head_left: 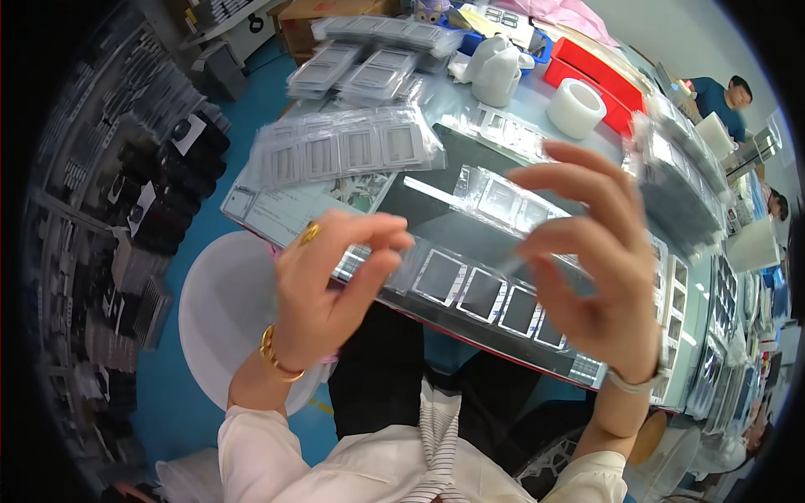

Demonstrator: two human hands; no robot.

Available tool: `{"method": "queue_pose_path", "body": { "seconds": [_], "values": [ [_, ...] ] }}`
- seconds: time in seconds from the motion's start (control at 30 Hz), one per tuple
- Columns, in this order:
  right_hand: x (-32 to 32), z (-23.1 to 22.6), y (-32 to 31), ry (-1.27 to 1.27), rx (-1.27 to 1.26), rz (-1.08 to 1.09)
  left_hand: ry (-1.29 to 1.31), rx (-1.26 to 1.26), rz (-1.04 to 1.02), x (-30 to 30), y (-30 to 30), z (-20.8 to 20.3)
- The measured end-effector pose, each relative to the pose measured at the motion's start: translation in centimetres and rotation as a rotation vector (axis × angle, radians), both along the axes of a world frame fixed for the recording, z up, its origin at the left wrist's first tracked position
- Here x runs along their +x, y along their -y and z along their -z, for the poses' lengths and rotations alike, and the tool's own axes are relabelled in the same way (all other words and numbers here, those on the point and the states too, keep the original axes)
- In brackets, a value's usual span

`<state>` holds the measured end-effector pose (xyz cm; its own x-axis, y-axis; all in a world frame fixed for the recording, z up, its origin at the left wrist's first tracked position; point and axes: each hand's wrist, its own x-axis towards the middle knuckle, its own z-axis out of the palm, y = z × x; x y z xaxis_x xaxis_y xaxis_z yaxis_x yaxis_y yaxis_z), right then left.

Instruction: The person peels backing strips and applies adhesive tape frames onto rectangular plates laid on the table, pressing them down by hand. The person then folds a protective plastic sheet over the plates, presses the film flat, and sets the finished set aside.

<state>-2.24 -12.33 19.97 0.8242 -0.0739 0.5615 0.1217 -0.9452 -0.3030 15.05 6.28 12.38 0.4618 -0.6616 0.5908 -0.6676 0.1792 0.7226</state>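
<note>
My left hand hovers over the near left of the dark work mat, thumb and fingertips pinched together; anything between them is too small to make out. Over the mat's right side, my right hand is raised and slightly blurred. Its thumb and index fingertip nearly meet beside a faint whitish streak, while the other fingers curve apart. Below and between the hands, a row of dark rectangular panels with white frames lies along the near edge. Behind it rests a clear plastic strip of framed pieces, partly hidden by my right hand.
Stacks of clear-bagged frames cover the table's far left. A white tape roll, red bin and white plastic bottle stand at the back. A round white bin is left below the table. Another person is at far right.
</note>
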Motion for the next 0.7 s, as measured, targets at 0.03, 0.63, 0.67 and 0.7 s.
{"method": "queue_pose_path", "body": {
  "seconds": [0.03,0.63,0.67,0.7],
  "values": [
    [-0.9,-0.5,0.4,0.003,-0.011,0.031,0.003,0.005,-0.009,0.8,0.1,1.7],
    [-13.8,4.1,4.8,-0.168,0.233,0.373,0.312,0.445,-0.034,1.3,0.3,13.7],
    [-14.3,4.8,4.8,-0.196,0.234,0.394,0.316,0.447,-0.041,1.4,0.2,13.7],
    [-14.6,5.9,4.8,-0.194,0.291,0.387,0.32,0.449,-0.048,1.5,0.1,13.8]
  ]
}}
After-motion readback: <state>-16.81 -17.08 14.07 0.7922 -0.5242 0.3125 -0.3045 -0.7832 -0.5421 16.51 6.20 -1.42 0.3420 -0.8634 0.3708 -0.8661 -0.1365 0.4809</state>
